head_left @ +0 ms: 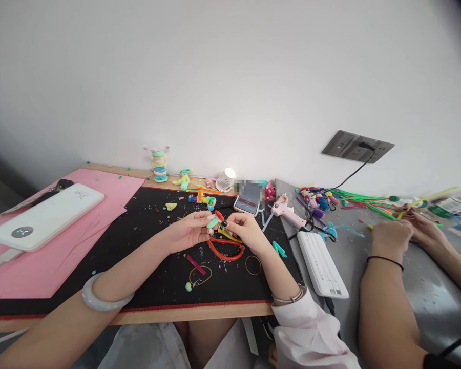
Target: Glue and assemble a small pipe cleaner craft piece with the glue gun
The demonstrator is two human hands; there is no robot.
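- small green-and-red piece (212,222) held up over the black mat (149,256), between both hands; long axis apparently slanted up toward the right hand, partly hidden by fingers
- left hand (190,230): fingers loosely curled; green part pinched between thumb and fingertips
- right hand (246,231): thumb and index bent in close beside the red end; whether it is gripped or merely touched cannot be told
- piece reached from both sides; neither hand clearly nearer
- red loop (226,259) laid on the mat, just bodyward of the piece; glue gun (290,211) placed off to the right
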